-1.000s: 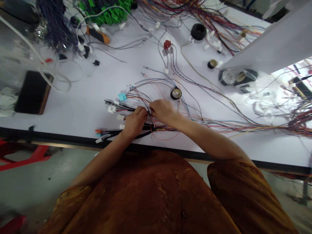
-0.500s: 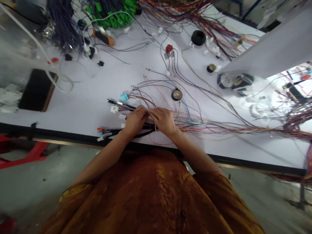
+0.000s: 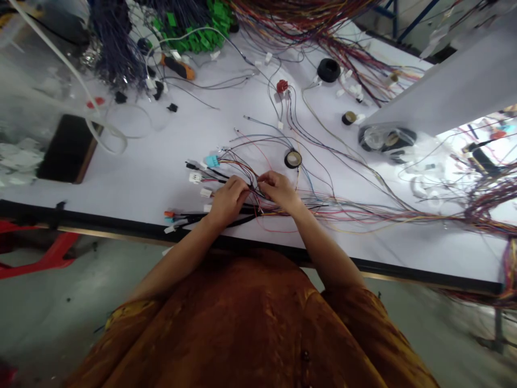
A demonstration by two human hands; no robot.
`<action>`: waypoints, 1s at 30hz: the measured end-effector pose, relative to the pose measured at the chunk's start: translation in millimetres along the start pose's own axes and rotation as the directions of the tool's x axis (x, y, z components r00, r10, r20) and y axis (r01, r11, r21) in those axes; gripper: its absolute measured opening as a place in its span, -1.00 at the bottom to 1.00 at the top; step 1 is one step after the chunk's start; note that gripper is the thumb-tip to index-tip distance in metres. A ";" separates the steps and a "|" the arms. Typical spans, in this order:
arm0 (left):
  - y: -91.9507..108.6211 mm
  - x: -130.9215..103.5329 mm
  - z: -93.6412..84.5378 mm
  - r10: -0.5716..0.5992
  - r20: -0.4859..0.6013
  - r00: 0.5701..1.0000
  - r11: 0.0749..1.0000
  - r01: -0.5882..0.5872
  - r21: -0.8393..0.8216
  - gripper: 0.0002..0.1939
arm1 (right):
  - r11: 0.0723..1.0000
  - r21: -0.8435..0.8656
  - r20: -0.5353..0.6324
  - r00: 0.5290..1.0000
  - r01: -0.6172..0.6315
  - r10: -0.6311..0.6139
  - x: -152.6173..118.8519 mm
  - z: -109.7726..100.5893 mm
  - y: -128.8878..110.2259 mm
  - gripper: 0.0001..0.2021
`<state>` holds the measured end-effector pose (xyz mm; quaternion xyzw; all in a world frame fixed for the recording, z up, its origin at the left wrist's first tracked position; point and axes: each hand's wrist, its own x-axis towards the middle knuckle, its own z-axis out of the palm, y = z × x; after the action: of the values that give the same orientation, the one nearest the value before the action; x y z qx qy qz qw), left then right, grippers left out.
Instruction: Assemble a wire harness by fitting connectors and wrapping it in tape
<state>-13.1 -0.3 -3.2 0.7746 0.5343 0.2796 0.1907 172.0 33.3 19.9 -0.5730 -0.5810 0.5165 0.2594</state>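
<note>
Both forearms reach forward from the body over the near edge of the white tabletop point(image 3: 133, 178), converging so that the two hands meet almost knuckle to knuckle. The left hand point(image 3: 228, 200) lies palm down with the wrist low, its fingers curled and pinched closed on the wire harness point(image 3: 258, 207), the fingertips pointing to the right. The right hand point(image 3: 278, 189) comes in from the other side, wrist slightly raised, its fingers bent and closed on a few thin wires of the same harness just beside the left fingertips; which single strands it holds is too fine to tell.

The harness lies on the tabletop near its front edge. To the left of the hands its black-sleeved branches end in white connectors point(image 3: 195, 177), a teal connector point(image 3: 211, 160) and an orange terminal point(image 3: 167, 214). To the right the loose coloured wires fan out flat across the tabletop toward the far right edge.

Just beyond the right hand sits a small roll of black tape point(image 3: 293, 159). Farther back are a red connector point(image 3: 281, 85), a larger black tape roll point(image 3: 328, 70), a heap of green connectors point(image 3: 194, 29) and an orange-handled tool point(image 3: 177, 66). A dark flat device point(image 3: 67, 148) lies well apart at the left
</note>
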 end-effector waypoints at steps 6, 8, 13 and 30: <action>0.7 -1.1 0.4 0.000 0.047 0.999 1.000 -0.001 0.028 -0.87 | 0.935 -0.326 0.093 0.989 0.137 -0.113 2.2 -2.3 -9.2 -0.86; 1.8 -1.7 -0.9 0.008 0.060 0.998 1.000 -0.009 0.029 -0.85 | 0.984 -0.160 0.033 0.997 0.074 -0.070 4.5 5.2 -9.1 -0.85; 4.2 -1.9 -2.9 0.051 0.097 0.994 0.998 -0.048 -0.038 -0.88 | 0.893 0.440 -0.208 0.957 -0.093 0.203 14.1 10.3 -1.8 -0.74; 5.6 8.8 -30.8 -0.361 0.109 0.926 0.400 0.260 -0.879 -0.82 | 0.918 -0.015 -0.209 0.896 0.397 -0.391 -26.6 -0.7 -41.0 -0.94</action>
<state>-26.3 5.8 25.9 0.4358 0.4555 0.5114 0.5840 161.8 16.4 64.6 -0.4908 -0.6471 0.3988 0.4258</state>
